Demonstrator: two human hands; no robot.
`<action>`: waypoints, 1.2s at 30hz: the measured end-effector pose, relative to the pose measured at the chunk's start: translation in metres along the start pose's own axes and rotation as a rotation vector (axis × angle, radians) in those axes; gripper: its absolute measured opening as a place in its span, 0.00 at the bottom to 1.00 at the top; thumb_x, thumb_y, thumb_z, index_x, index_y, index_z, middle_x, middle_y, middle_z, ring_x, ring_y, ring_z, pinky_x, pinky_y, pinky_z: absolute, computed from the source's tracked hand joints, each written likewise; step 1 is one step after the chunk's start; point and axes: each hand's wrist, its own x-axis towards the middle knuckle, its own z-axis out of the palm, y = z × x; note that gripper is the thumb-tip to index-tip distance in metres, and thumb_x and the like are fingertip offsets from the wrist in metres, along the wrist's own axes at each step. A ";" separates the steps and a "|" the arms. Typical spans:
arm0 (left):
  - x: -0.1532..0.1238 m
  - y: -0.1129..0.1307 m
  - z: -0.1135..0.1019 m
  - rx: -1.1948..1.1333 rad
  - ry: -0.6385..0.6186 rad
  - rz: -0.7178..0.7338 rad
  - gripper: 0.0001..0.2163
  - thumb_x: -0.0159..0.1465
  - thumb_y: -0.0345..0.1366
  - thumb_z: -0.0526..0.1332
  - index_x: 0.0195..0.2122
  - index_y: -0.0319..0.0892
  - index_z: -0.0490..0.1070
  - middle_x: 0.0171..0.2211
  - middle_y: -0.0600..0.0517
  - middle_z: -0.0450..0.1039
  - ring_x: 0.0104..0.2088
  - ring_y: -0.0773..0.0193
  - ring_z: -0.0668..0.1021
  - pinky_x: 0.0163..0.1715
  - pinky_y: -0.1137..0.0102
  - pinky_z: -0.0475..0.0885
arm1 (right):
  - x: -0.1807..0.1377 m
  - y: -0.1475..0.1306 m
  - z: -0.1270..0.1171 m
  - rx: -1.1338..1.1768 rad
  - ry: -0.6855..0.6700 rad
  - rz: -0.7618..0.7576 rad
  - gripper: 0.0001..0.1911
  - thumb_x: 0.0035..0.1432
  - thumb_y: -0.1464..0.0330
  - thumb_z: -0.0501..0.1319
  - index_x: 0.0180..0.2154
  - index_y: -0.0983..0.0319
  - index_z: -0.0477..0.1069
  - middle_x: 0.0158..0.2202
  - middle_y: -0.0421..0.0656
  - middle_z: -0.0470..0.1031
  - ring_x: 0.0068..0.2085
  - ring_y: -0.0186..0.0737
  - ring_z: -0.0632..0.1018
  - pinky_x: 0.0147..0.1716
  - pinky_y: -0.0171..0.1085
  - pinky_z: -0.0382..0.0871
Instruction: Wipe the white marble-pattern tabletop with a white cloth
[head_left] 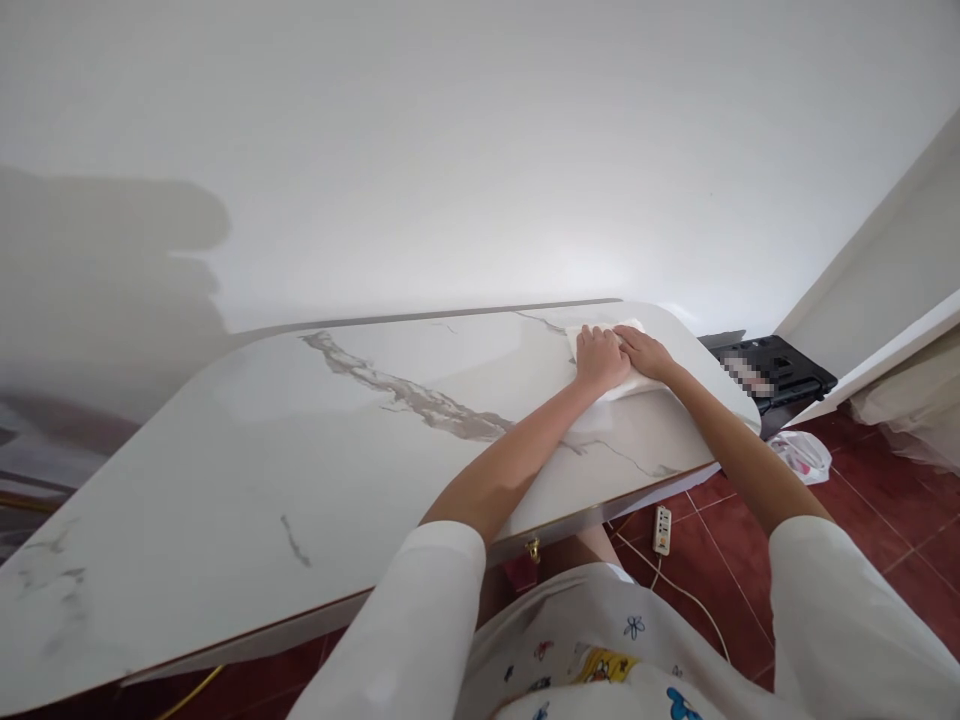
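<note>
A white cloth [634,386] lies bunched on a white marble-patterned tabletop [360,460], near its right end. My left hand [602,358] presses down on the cloth with its fingers curled over it. Right beside it, my right hand [645,353] rests on the same cloth, its fingers reaching left and touching or nearly touching the left hand. Both hands partly hide the cloth, and the right fingertips are hard to make out.
The table's back edge runs along a pale wall [465,150]. A black plastic case [787,370] stands beyond its right end. On the red tiled floor are a white plastic bag [806,455] and a power strip [661,530] with a cable.
</note>
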 end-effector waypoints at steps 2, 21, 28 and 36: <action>0.017 -0.011 0.002 0.003 0.010 -0.004 0.19 0.67 0.35 0.48 0.54 0.33 0.68 0.57 0.37 0.69 0.64 0.44 0.61 0.63 0.56 0.54 | 0.020 0.002 0.004 0.021 0.000 0.008 0.25 0.66 0.66 0.45 0.62 0.60 0.63 0.65 0.45 0.65 0.63 0.48 0.68 0.61 0.49 0.63; 0.124 -0.068 0.009 0.090 0.013 -0.058 0.18 0.68 0.38 0.47 0.51 0.37 0.71 0.53 0.40 0.72 0.56 0.48 0.69 0.57 0.56 0.60 | 0.143 0.014 0.025 0.009 -0.023 0.001 0.24 0.68 0.66 0.43 0.59 0.61 0.67 0.61 0.47 0.70 0.59 0.49 0.71 0.58 0.48 0.64; 0.144 -0.036 0.024 0.117 -0.020 -0.060 0.20 0.69 0.38 0.46 0.52 0.34 0.70 0.52 0.38 0.72 0.53 0.46 0.71 0.54 0.55 0.60 | 0.144 0.053 0.012 0.032 -0.066 -0.035 0.24 0.69 0.67 0.42 0.59 0.62 0.67 0.63 0.45 0.69 0.62 0.46 0.69 0.61 0.47 0.61; 0.137 -0.029 0.031 0.070 0.014 -0.028 0.20 0.70 0.38 0.44 0.54 0.37 0.69 0.56 0.40 0.70 0.59 0.47 0.66 0.58 0.55 0.57 | 0.132 0.059 0.010 0.018 -0.021 -0.007 0.26 0.68 0.66 0.42 0.60 0.61 0.66 0.64 0.46 0.67 0.64 0.48 0.67 0.63 0.50 0.60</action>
